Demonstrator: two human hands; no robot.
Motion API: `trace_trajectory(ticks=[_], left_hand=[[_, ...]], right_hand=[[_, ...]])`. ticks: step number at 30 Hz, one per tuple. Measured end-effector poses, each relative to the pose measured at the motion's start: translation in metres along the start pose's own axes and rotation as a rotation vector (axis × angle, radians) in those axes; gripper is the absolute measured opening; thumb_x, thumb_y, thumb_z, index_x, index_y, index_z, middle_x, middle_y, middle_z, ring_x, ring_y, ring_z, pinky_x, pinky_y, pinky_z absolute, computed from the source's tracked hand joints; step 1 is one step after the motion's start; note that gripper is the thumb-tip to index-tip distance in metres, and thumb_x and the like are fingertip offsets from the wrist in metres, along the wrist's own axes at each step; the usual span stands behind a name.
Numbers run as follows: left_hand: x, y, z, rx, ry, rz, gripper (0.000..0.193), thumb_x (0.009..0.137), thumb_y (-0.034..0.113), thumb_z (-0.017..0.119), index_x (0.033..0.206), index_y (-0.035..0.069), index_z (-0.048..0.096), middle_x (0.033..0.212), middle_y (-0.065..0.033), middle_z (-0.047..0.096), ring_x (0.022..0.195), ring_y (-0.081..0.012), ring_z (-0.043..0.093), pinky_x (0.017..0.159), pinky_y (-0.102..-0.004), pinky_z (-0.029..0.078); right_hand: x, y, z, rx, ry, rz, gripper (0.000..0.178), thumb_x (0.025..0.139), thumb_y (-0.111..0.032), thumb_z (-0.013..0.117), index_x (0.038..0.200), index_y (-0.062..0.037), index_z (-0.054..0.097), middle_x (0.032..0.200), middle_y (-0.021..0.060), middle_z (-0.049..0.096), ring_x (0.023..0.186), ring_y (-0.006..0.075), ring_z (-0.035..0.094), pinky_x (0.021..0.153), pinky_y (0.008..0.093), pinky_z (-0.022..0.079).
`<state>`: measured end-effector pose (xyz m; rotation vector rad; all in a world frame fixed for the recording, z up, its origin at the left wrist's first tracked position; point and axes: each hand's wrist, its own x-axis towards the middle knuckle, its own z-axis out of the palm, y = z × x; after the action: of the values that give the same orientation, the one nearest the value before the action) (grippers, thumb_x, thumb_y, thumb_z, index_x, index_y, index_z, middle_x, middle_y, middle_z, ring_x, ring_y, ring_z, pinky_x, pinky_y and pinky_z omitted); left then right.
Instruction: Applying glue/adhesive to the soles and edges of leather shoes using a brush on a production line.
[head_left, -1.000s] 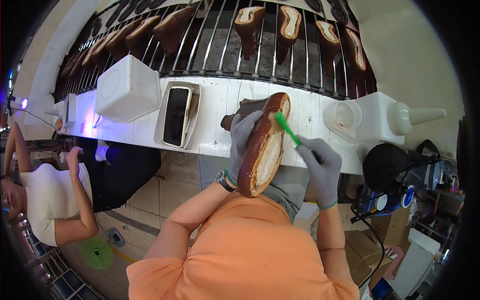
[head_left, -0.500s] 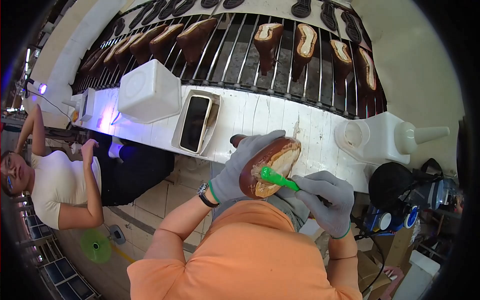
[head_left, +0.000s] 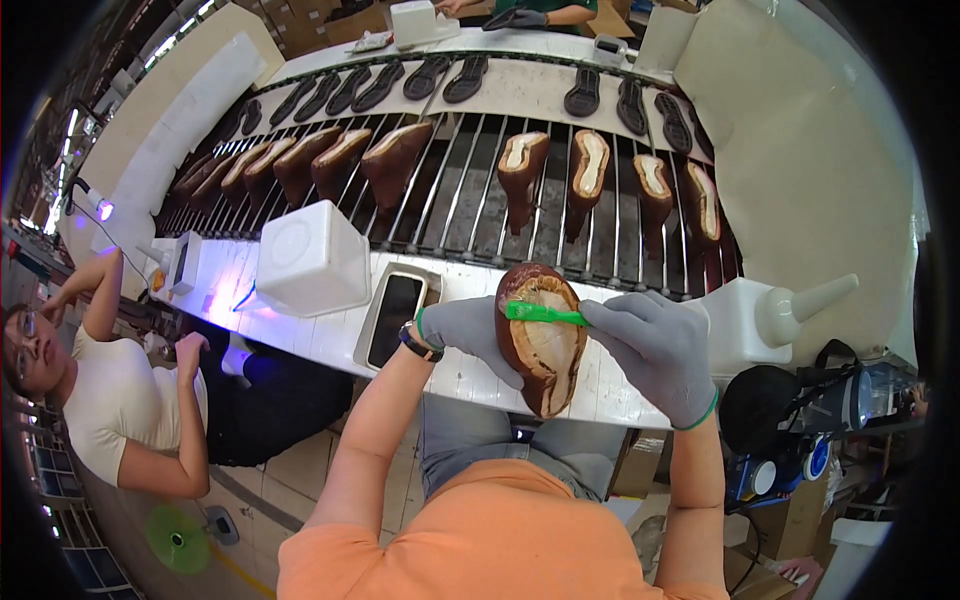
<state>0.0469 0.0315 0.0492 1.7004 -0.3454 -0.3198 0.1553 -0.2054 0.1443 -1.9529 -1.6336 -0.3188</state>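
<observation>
My left hand (head_left: pixel 470 335), in a grey glove, is closed around the side of a brown shoe upper (head_left: pixel 520 375), whose pale underside faces up. Pinched in my gloved right hand (head_left: pixel 655 350) is a green-handled brush (head_left: pixel 545 314). Its head lies against the upper's underside near the far end; the bristles are hard to make out. Just right of my right hand stands a white plastic bottle (head_left: pixel 740 320) with a long spout. A phone (head_left: pixel 396 318) lies in a tray left of my left hand.
Beyond the white bench (head_left: pixel 455 375) runs a roller conveyor (head_left: pixel 455 200) carrying several brown shoe uppers (head_left: pixel 392 160), underside up. Black soles (head_left: pixel 467 80) line a ledge behind it. A white square container (head_left: pixel 312 260) stands on the bench. Another person (head_left: pixel 130 410) sits at left; a gloved co-worker's hand (head_left: pixel 525 18) shows at the far side.
The view has tipped up, showing more of the far side. The upper has turned more upright in my left hand, and the brush has moved toward its far end.
</observation>
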Motion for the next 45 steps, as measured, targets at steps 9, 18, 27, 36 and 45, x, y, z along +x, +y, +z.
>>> trace_trajectory(ticks=[9,18,27,36,45], left_hand=[[0.018,-0.036,-0.028,-0.043,-0.061,0.053,0.072,0.063,0.009,0.093,0.127,0.002,0.060,0.119,-0.0067,0.068,0.105,-0.0147,0.063,0.090,-0.0315,0.055],[0.017,-0.066,-0.029,-0.016,-0.021,-0.093,0.065,0.066,0.011,0.091,0.123,0.001,0.061,0.111,-0.0088,0.069,0.093,-0.0154,0.065,0.078,-0.0309,0.054],[0.029,-0.052,-0.010,-0.339,0.151,-0.001,0.079,0.071,0.019,0.087,0.137,-0.002,0.049,0.129,-0.0098,0.061,0.117,-0.0175,0.056,0.103,-0.0329,0.044],[0.054,-0.055,0.006,0.372,0.384,-0.510,0.096,0.078,0.074,0.060,0.139,0.000,0.050,0.128,-0.0268,0.060,0.118,-0.0409,0.059,0.102,-0.0407,0.044],[0.041,-0.070,0.053,0.465,0.781,-0.396,0.059,0.095,0.052,0.055,0.134,0.009,0.056,0.110,-0.0205,0.069,0.100,-0.0379,0.065,0.088,-0.0430,0.050]], right_hand=[[0.025,0.033,-0.003,0.450,-0.059,0.270,0.024,0.079,0.000,0.072,0.103,-0.0017,0.075,0.081,0.0085,0.068,0.069,0.0128,0.062,0.063,0.0245,0.048],[0.015,0.041,-0.001,0.264,-0.390,0.121,0.016,0.080,-0.016,0.075,0.095,-0.0104,0.077,0.081,0.0106,0.068,0.071,0.0292,0.066,0.065,0.0338,0.051],[-0.148,0.086,0.080,1.595,0.096,0.706,0.018,0.077,-0.009,0.073,0.091,0.0030,0.071,0.067,0.0060,0.064,0.047,0.0091,0.045,0.044,0.0244,0.033],[-0.243,0.086,0.162,2.079,0.399,0.739,0.026,0.093,-0.023,0.068,0.107,-0.0017,0.063,0.085,0.0043,0.066,0.050,0.0099,0.044,0.044,0.0241,0.032],[-0.243,0.092,0.163,2.099,0.374,0.705,0.024,0.097,-0.023,0.062,0.114,-0.0056,0.062,0.090,0.0032,0.064,0.052,0.0084,0.044,0.047,0.0244,0.034]])
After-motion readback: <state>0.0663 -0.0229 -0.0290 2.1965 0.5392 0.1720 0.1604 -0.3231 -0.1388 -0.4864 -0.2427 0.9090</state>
